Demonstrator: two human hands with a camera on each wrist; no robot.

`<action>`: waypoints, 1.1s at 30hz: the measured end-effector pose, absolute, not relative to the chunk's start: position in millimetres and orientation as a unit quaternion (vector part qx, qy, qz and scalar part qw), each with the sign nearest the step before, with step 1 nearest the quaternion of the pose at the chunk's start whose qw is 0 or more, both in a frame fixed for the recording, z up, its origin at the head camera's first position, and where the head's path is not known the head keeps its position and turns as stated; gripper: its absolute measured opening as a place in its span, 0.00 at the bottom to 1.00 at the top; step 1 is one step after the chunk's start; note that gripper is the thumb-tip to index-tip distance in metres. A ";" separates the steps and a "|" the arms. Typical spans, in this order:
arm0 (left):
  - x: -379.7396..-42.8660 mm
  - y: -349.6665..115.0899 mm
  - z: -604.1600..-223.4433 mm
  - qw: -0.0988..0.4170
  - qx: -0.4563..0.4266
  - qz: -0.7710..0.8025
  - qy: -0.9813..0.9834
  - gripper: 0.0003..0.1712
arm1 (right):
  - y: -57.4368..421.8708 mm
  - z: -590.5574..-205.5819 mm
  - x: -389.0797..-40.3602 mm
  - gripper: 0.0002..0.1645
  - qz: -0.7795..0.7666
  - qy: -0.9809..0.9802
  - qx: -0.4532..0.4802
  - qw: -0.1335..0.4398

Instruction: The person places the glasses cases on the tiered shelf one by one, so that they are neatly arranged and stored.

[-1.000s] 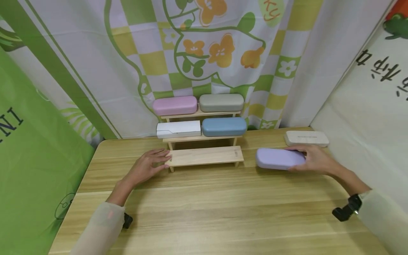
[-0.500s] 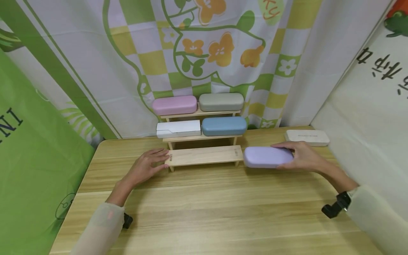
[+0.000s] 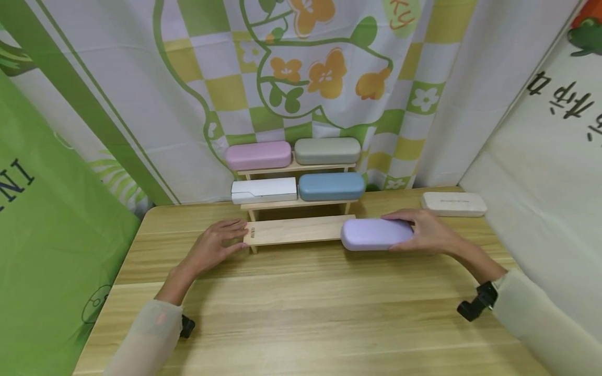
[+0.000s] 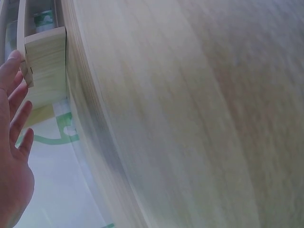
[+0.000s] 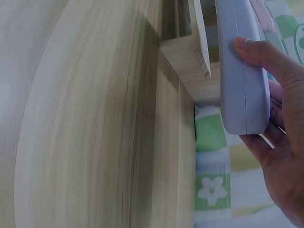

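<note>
My right hand grips a lavender glasses case by its right end. In the right wrist view, the thumb presses the near side of the case and the fingers lie behind it. The case is held up, its left end over the right end of the lowest step of a wooden stepped rack. At that step's left end, my left hand touches the edge with extended fingers. The left wrist view shows the thumb and spread fingers of the left hand beside the rack's wood.
Pink and grey-green glasses cases stand on the top step. A white case and a blue case share the middle step. Another off-white case lies on the wooden table, back right. Curtains hang behind.
My right hand has carried the lavender glasses case left, from beside the rack to over the lowest step's right end. The left hand has stayed at the step's left end.
</note>
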State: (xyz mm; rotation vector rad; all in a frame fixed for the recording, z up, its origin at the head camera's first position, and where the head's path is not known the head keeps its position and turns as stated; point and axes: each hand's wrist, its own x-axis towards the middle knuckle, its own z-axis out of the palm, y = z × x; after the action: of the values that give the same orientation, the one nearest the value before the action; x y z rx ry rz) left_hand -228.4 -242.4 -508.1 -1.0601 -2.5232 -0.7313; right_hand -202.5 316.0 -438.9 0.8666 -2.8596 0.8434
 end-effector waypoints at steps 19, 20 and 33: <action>-229.8 -241.5 -506.2 0.302 -0.391 -0.249 -0.833 0.39 | 266.1 -443.3 -209.6 0.43 0.279 -0.912 0.302 0.020; -229.1 -241.3 -506.0 0.305 -0.388 -0.247 -0.834 0.40 | 264.2 -443.4 -209.8 0.43 0.278 -0.911 0.304 0.022; -235.5 -240.5 -499.6 0.306 -0.395 -0.221 -0.837 0.55 | 232.8 -446.9 -213.7 0.43 0.284 -0.903 0.319 0.040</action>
State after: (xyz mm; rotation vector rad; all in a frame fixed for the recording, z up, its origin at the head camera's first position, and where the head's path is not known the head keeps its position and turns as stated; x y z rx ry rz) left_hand -235.5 -240.5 -499.6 -1.0461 -2.2159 -0.5837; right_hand -213.7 232.8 -446.9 0.9786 -2.7670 0.8709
